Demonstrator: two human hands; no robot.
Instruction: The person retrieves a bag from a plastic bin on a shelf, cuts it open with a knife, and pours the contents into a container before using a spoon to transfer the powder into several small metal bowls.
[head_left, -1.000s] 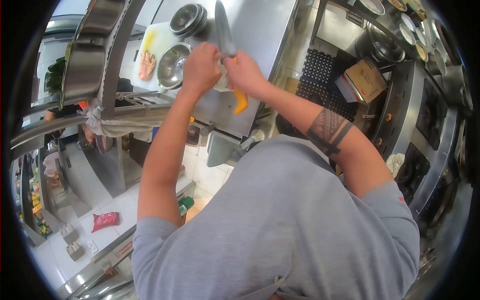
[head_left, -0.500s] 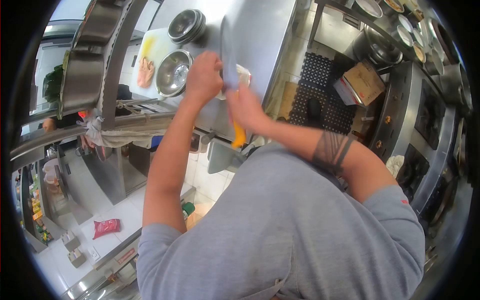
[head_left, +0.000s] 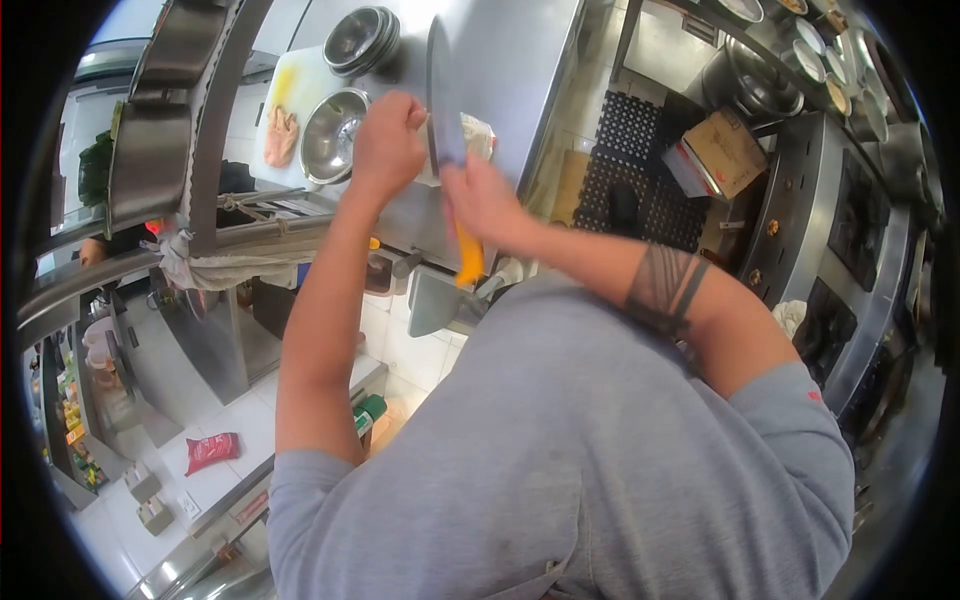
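Note:
My right hand (head_left: 486, 205) is wrapped around the yellow handle (head_left: 469, 258) of a large knife (head_left: 436, 75), its blade pointing away from me over the steel counter. Close to the blade's left side, my left hand (head_left: 391, 145) is closed with curled fingers; what they hold, if anything, is hidden. A white printed packet (head_left: 479, 134) shows just beyond my right hand, partly covered by it. Left of my left hand stands a metal bowl (head_left: 318, 140). A pale piece of raw meat (head_left: 281, 136) lies on a white cutting board (head_left: 310, 82).
A stack of metal bowls (head_left: 362, 42) stands farther back on the steel counter (head_left: 510, 60). Below on the right are a cardboard box (head_left: 728, 152), a black floor mat (head_left: 632, 125) and a stove (head_left: 800, 215). A cloth (head_left: 245, 270) hangs over a rail at left.
Both hands have shifted slightly left in view, with the knife still in my right hand. Their blur has lessened, and the gap between my hands has widened a little.

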